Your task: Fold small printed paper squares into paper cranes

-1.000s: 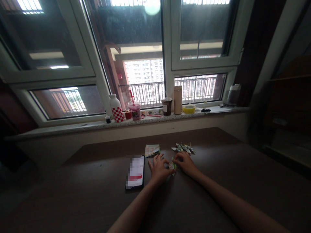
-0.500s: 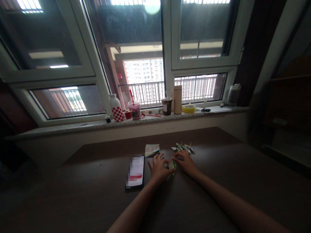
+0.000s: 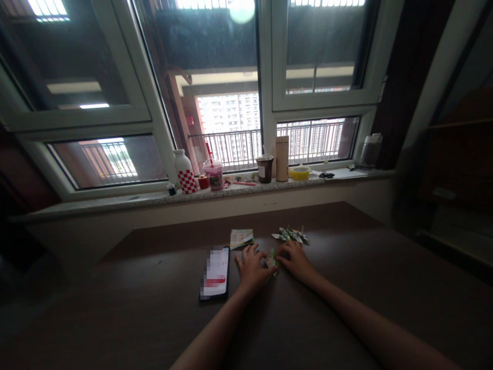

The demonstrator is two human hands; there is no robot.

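Between my two hands, on the dark table, is a small piece of folded patterned paper, white and green. My left hand has its thumb and index finger closed on the paper's left side, with the other fingers curved over the table. From the right, my right hand pinches the paper's edge between its fingertips. Just beyond that hand lies a pile of folded paper pieces. A stack of printed paper sheets sits past my left hand. To its left rests a phone with a lit screen.
The brown table reaches toward the window sill. Along the sill stand a checked bottle, a pink drink cup, a brown drink cup, a tan flask, a yellow tape roll and scissors.
My right hand's fingers have shifted slightly toward me along the paper's edge. The paper has turned or flattened a little, while my left hand stays nearly in place.
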